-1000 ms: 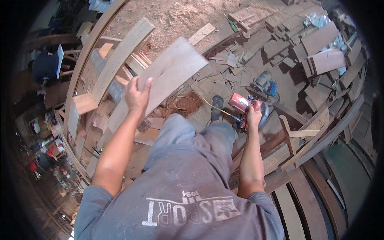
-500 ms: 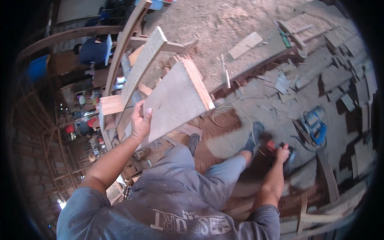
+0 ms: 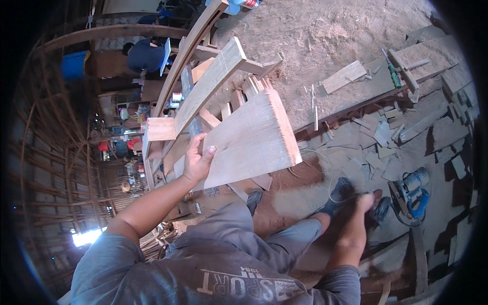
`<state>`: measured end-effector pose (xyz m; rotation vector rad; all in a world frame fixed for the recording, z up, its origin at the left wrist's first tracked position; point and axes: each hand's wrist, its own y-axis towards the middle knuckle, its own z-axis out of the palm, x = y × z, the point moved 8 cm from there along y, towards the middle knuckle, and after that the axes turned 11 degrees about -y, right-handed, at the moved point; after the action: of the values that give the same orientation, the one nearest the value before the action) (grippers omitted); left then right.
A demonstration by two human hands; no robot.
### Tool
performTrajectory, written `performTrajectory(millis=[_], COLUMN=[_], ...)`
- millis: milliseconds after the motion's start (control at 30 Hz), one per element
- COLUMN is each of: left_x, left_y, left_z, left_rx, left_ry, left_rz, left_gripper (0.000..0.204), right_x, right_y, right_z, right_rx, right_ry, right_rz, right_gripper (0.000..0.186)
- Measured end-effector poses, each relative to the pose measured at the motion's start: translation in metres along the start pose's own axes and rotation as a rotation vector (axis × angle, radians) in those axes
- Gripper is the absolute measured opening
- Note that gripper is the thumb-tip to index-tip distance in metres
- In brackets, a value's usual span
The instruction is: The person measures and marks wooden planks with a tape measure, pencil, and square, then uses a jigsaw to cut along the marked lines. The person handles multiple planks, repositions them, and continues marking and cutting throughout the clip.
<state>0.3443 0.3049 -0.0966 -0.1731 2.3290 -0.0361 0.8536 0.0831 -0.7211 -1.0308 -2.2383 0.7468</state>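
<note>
Presently: one left hand [image 3: 197, 161], gripping a pale board [image 3: 249, 142] raised above the floor [image 3: 290, 199]; one right hand [image 3: 364, 203], low at a blurred dark tool [image 3: 379, 209], grip untellable; beyond, one blue-handled machine [image 3: 418, 204], floor-standing. Apparent step: board-holding; next move calls for steady support.

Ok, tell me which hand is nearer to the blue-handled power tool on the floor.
Right. The right hand is just left of the blue-handled power tool, holding a blurred dark tool; the left hand is much farther left, holding the pale wooden board.
</note>
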Motion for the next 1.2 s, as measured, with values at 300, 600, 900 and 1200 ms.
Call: performTrajectory(millis=[300,600,900,1200], left_x=[-0.061,-0.149,-0.250,-0.252], left_y=[-0.014,-0.117,-0.220,-0.251], left_z=[-0.011,-0.053,-0.277,-0.337], left_rx=[-0.204,0.327,0.607,0.790], left_ry=[0.282,-0.501,-1.720,-2.140], left_rz=[0.345,0.939,1.093,1.031], left_gripper=[0.059,0.006,0.024,0.026], right_x=[0.158,0.119,0.193,0.197], right_y=[-0.215,-0.418,-0.472,-0.412], right_z=[-0.038,-0.106,-0.073,-0.091], right_rx=[0.167,0.764,0.558,0.037], right_ry=[0.136,-0.028,-0.169,-0.134], right_rz=[-0.414,0.148,-0.180,-0.299], right_gripper=[0.037,0.061,0.072,0.050])
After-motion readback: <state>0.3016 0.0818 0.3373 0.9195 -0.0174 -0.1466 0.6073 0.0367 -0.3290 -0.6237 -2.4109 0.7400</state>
